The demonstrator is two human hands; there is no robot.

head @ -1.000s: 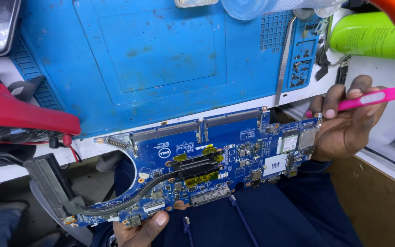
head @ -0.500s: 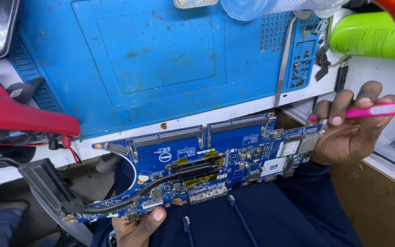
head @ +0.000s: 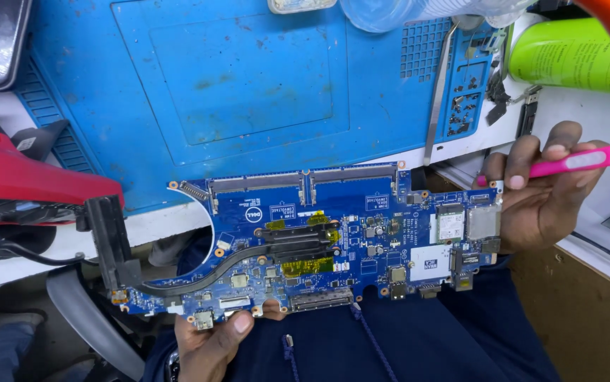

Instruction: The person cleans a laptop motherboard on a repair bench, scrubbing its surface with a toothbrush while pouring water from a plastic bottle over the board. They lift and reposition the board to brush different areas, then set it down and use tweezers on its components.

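Note:
A blue laptop motherboard (head: 361, 240) with a black heat pipe and heatsink (head: 110, 237) hangs level over my lap, just off the bench edge. My left hand (head: 209, 343) grips its near edge from below, thumb on the board. My right hand (head: 542, 191) supports the board's right end and also pinches a pink brush handle (head: 581, 161) that sticks out to the right.
A blue work mat (head: 234, 85) covers the bench beyond the board. A red tool case (head: 29, 180) lies at left, a green cylinder (head: 573, 56) at top right, and metal tweezers (head: 438, 92) rest on the mat's right side. A clear bottle (head: 418, 10) stands at the top.
The board has dropped towards me and levelled out from its earlier tilt. Both hands moved with it and kept their grips.

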